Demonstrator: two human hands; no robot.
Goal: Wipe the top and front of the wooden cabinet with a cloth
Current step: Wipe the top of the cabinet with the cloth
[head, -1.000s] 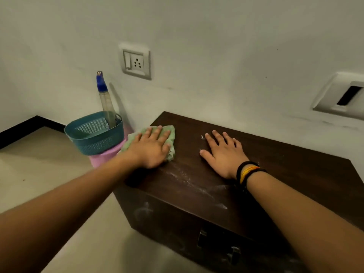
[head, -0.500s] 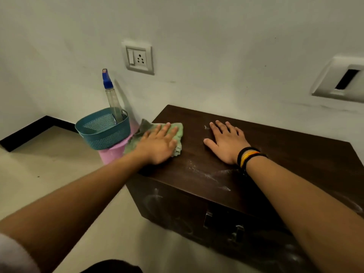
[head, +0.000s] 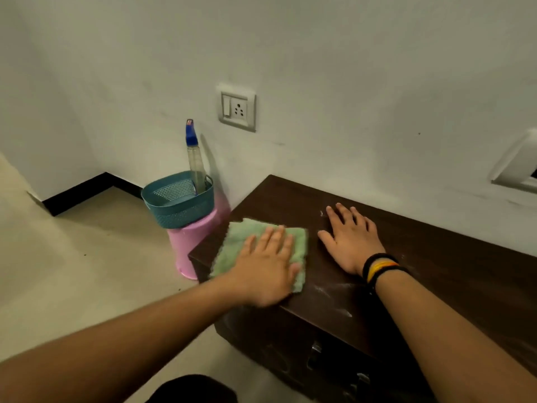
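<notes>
Head view: dark brown wooden cabinet (head: pixel 406 257) stands against the white wall, its top streaked with pale dust smears near the front edge. Square light-green cloth (head: pixel 247 242) lies flat on the cabinet's top at its left end, one side hanging slightly past the left edge. Left hand (head: pixel 266 271) presses flat on the cloth, fingers straight and spread, gripping nothing. Right hand (head: pixel 348 242) rests palm-down on bare wood just beside the cloth, fingers straight and splayed; black and yellow wristbands (head: pixel 377 267) on its wrist. Left of the cabinet, teal perforated plastic basket (head: pixel 180 205) sits atop a pink plastic bucket (head: pixel 191 242), clear spray bottle with blue nozzle (head: pixel 195 158) standing in the basket. White wall socket (head: pixel 237 108) above.
</notes>
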